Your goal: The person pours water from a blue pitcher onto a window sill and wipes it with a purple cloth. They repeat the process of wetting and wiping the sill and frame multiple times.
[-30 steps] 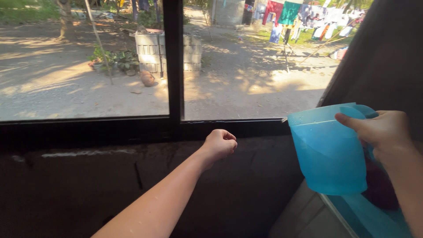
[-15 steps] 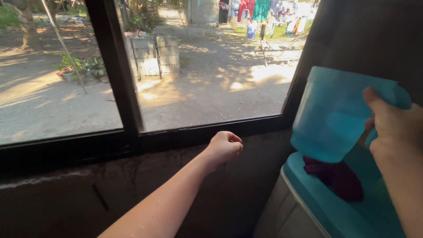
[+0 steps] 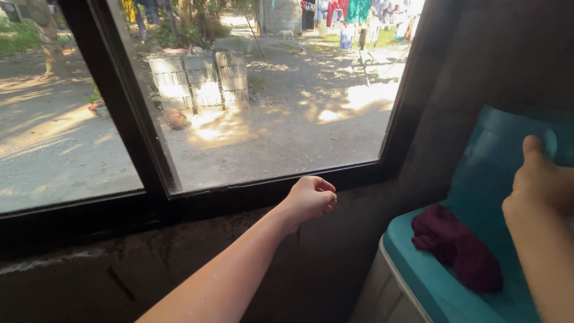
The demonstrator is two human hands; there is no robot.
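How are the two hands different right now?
The left hand is curled into a loose fist near the window frame and holds nothing; the right hand is wrapped around a blue jug. The left hand shows in the middle of the view; the right hand sits at the right edge, above a dark red cloth. Both are bare.

The one camera sits on the person's head, looking forward and a bit down, close behind the left hand and right hand, with the window just past them.
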